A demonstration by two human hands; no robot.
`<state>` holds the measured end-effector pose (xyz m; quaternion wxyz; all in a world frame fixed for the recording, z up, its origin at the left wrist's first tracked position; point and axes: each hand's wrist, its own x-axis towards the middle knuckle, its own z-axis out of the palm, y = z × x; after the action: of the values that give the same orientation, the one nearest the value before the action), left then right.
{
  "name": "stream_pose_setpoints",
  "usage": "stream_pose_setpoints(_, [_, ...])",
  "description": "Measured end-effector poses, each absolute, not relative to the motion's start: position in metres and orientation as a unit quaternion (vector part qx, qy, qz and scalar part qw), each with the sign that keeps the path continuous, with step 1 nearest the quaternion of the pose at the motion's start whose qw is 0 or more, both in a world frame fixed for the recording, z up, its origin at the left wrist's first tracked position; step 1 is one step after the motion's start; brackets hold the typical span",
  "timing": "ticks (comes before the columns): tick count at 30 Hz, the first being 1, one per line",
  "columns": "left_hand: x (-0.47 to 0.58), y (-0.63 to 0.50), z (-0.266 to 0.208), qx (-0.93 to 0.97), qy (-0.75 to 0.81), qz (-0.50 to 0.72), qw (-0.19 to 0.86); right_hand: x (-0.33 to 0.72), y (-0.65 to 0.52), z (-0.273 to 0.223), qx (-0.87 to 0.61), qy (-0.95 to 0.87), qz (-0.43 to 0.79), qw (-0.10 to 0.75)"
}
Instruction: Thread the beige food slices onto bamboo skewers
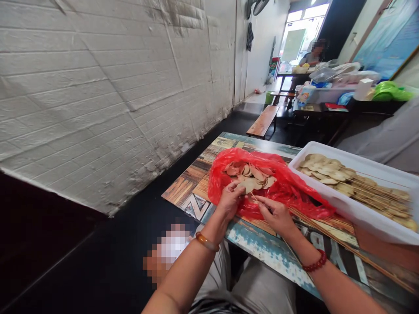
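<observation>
Inside a red plastic bag (225, 159) lies a pile of thin, pale round potato-like slices (258, 173). My left hand (230, 198), wearing an amber bangle, pinches a pale slice (248, 186) at the bag's near side. My right hand (276, 214), with a red bead bracelet, grips a thin bamboo skewer (292, 253). The skewer's tip is at the slice's near edge; whether it has pierced the slice I cannot tell. The rest of the skewer runs back under my right wrist.
A white tray (347, 217) right of the bag holds skewered slices (327, 168). Loose skewers (327, 224) lie on the patterned table (183, 187). A wooden bench (263, 120), a cluttered table and a seated person (314, 56) are farther back; a white wall (131, 87) stands left.
</observation>
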<state>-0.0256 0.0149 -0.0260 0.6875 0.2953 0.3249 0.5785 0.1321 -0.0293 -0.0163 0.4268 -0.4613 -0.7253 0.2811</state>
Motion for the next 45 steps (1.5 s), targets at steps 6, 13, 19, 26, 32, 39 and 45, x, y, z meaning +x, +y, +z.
stream_pose_setpoints(6, [-0.0261, 0.0143, -0.0259, 0.3, 0.336, 0.583, 0.676, 0.1334, -0.0279, -0.0218, -0.467, -0.728, 0.268, 0.425])
stream_pose_setpoints(13, [-0.0257, 0.0134, -0.0245, 0.309, 0.342, 0.59, 0.663, 0.1341, -0.0281, -0.0236, -0.465, -0.736, 0.267, 0.414])
stream_pose_setpoints(19, [-0.0256, 0.014, -0.0266, 0.317, 0.346, 0.592, 0.655, 0.1334, -0.027, -0.0249, -0.455, -0.74, 0.263, 0.419])
stream_pose_setpoints(26, [-0.0245, 0.0117, -0.0231, 0.328, 0.353, 0.588, 0.65, 0.1333, -0.0261, -0.026, -0.457, -0.74, 0.264, 0.417])
stream_pose_setpoints(32, [-0.0235, 0.0111, -0.0241, 0.353, 0.379, 0.587, 0.623, 0.1327, -0.0265, -0.0248, -0.47, -0.732, 0.261, 0.418])
stream_pose_setpoints(39, [-0.0231, 0.0109, -0.0244, 0.347, 0.392, 0.584, 0.621, 0.1319, -0.0264, -0.0232, -0.474, -0.728, 0.265, 0.419])
stream_pose_setpoints(45, [-0.0239, 0.0103, -0.0243, 0.383, 0.388, 0.578, 0.607, 0.1317, -0.0259, -0.0238, -0.477, -0.727, 0.265, 0.416])
